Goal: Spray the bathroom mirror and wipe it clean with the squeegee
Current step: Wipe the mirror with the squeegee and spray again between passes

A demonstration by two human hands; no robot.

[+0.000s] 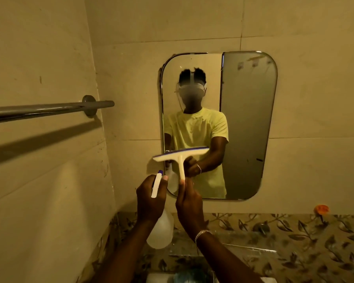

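A rounded rectangular mirror hangs on the tiled wall ahead. My left hand grips a clear spray bottle by its neck, white trigger and blue-tipped nozzle pointing up toward the mirror's lower left corner. My right hand holds a white squeegee by its handle. The squeegee's blue-edged blade stays level, in front of the mirror's lower left part; whether it touches the glass I cannot tell. The mirror reflects a person in a yellow shirt.
A metal towel bar juts from the left wall at head height. Below the mirror runs a band of leaf-patterned tiles, with a small orange object stuck at its top edge. A sink edge shows at the bottom.
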